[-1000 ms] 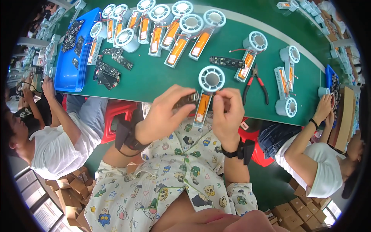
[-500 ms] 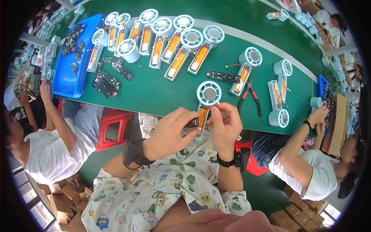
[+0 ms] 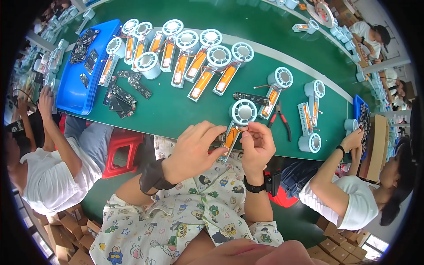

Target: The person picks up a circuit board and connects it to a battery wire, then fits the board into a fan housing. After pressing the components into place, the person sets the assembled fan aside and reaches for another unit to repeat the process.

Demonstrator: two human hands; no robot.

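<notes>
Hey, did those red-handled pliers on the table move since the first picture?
No. The pliers lie in the same spot on the green table, beside the same light-blue fan; the whole view shifted.

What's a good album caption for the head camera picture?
Left hand and right hand busy with a pale blue fan, red-handled pliers on the green table.

Bright, fairly even light covers the green worktop (image 3: 163,108), its far edge bowed by the fisheye — black rims the view. Beyond the worktop's near right corner, a window (image 3: 376,244) glares white; distant detail looks soft.
</notes>
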